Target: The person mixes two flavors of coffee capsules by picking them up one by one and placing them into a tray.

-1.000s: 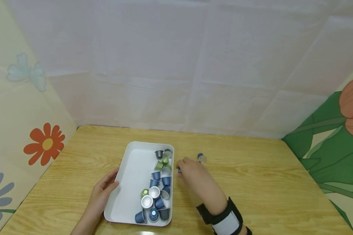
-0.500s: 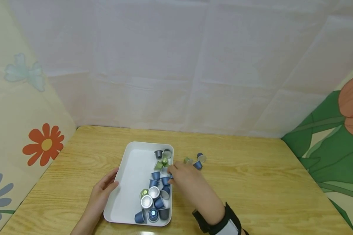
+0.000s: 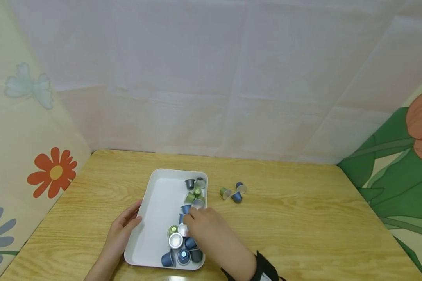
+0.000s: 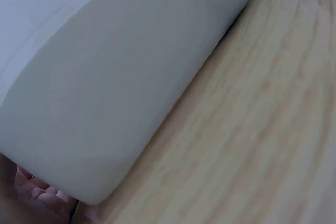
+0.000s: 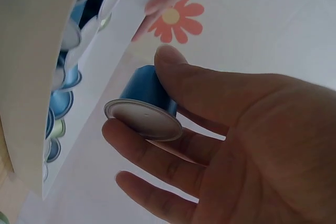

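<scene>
My left hand [image 3: 123, 226] grips the left side of a white tray [image 3: 151, 226], thumb at the rim; the tray's outer wall [image 4: 131, 77] fills much of the left wrist view. Over the tray's right part, my right hand [image 3: 211, 230] holds a blue coffee capsule [image 5: 147, 87] between thumb and fingers, its pale lid facing down towards the fingers in the right wrist view. The head view hides that capsule behind the hand. Several blue, green and dark capsules lie along the tray's right side, among them a silver-lidded one [image 3: 176, 241] and a dark one [image 3: 190, 184].
Right of the tray, a green capsule [image 3: 225, 193] and two blue capsules, one upper [image 3: 241, 187] and one lower [image 3: 236, 197], lie on the wooden table [image 3: 302, 218]. A white cloth [image 3: 211, 78] hangs behind, with flower-patterned panels at both sides.
From beside the tray, my right hand has moved left and nearer over it with the blue capsule. The green and lower blue capsules on the table have come into sight. My left hand stays put.
</scene>
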Available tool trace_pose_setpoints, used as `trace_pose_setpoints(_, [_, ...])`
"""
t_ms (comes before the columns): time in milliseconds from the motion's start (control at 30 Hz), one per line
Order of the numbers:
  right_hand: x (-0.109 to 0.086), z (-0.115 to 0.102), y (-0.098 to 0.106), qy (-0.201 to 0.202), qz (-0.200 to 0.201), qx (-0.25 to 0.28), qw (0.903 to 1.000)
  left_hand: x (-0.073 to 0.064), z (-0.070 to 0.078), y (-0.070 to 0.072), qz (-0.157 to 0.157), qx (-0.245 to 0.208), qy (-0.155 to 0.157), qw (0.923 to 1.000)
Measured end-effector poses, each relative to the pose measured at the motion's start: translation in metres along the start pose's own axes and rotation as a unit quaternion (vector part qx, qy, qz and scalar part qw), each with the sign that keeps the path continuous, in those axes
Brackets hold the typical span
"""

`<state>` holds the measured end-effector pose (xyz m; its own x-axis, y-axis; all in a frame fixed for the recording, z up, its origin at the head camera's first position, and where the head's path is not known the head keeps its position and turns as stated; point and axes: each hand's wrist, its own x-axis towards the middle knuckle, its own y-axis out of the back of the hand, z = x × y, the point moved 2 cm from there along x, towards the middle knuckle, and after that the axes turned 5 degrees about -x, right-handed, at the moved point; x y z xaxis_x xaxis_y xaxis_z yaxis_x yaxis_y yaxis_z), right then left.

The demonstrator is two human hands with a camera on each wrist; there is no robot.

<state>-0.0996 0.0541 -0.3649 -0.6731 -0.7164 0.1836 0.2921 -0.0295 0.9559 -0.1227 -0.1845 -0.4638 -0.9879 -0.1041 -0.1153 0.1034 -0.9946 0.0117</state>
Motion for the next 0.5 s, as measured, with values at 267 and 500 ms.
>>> trace_pose_setpoints(267, [-0.002,-0.015,-0.003,0.015,-0.038,0.000,0.9991,-0.001,0.001,0.000,-0.007,-0.003,0.006,1.0000])
trace_pose_setpoints(500, [-0.003,-0.021,-0.007,0.028,-0.029,-0.013,0.9991,-0.001,0.001,0.000,-0.008,-0.004,0.005,0.9999])
